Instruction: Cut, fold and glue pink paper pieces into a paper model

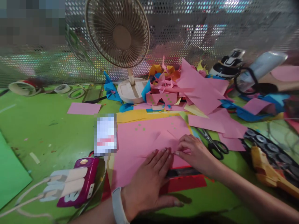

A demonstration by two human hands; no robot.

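My left hand (153, 177), with a pale band (119, 203) at the wrist, lies flat, fingers stretched forward and thumb out to the right. Its fingertips press on a large pink paper sheet (130, 149) with small green dots. A smaller pink paper piece (166, 139) lies on that sheet, just beyond the fingertips. Beside them my right hand (192, 152) has its fingers curled, thumb and forefinger pinched at the lower edge of this piece. The exact pinch point is partly hidden. Under the sheet, red paper (187, 183) sticks out toward me.
Scissors (212, 144) lie right of the sheet, before a yellow tool (263, 168). Behind are a pile of cut paper (201, 87), a fan (130, 90) and bottles (259, 70). At left lie a phone (105, 133) and a purple power bank (90, 174) with cables.
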